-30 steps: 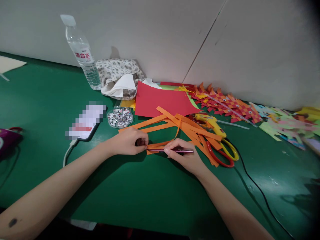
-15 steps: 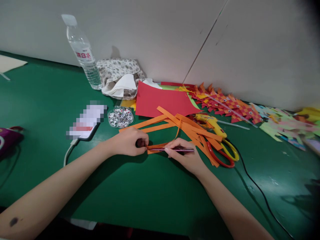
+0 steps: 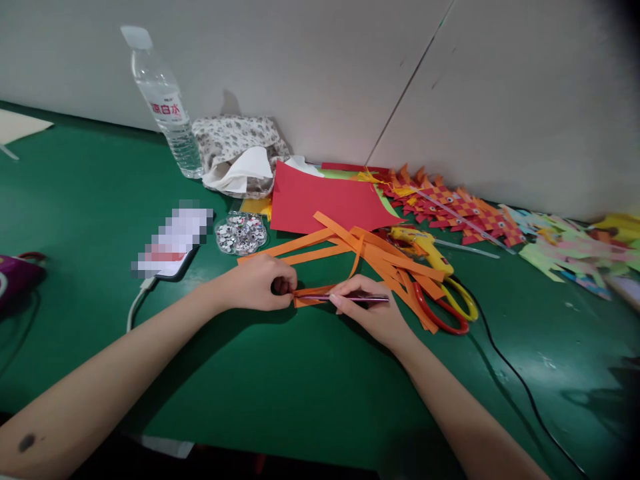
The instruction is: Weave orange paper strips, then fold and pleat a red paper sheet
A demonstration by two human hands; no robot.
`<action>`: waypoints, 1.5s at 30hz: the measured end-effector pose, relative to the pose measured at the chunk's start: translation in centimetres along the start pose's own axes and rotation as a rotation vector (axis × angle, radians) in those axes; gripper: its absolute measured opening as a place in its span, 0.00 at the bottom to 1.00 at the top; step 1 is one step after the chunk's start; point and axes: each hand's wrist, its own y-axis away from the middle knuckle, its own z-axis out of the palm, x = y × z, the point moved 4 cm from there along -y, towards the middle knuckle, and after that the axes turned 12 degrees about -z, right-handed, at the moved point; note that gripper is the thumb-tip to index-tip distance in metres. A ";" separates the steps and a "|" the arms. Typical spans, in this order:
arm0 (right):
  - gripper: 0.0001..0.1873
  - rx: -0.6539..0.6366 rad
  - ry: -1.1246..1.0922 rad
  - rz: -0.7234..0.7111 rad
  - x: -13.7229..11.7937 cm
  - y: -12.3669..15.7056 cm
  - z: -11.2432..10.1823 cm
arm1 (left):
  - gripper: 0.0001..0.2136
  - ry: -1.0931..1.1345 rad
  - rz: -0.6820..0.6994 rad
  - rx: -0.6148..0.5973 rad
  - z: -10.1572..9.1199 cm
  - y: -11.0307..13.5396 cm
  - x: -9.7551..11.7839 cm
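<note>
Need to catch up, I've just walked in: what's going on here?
Someone is handling a piece of orange paper at a green table. Their left hand pinches one end, while their right hand holds a slim purple pen-like tool along it. More orange strips lie loose just beyond, beside a yellow glue gun and scissors with red and yellow handles.

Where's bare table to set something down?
Bare: the near table between left forearm and right forearm; also from phone leftward to the purple object. Crowded: beyond and right of the right hand, with orange strips, scissors and glue gun.
</note>
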 end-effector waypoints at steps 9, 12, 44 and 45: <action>0.06 0.001 0.010 -0.020 0.0 -0.1 0.0 | 0.05 0.003 0.008 -0.007 -0.1 0.0 -0.1; 0.06 0.015 0.039 -0.021 0.1 0.0 -0.1 | 0.04 0.004 0.016 -0.002 0.0 0.0 -0.2; 0.04 0.005 0.027 -0.019 0.1 0.0 -0.2 | 0.05 0.037 0.010 0.026 -0.3 0.1 0.0; 0.04 0.003 0.032 -0.021 0.0 0.0 -0.2 | 0.04 0.032 0.020 0.025 -0.3 0.1 0.0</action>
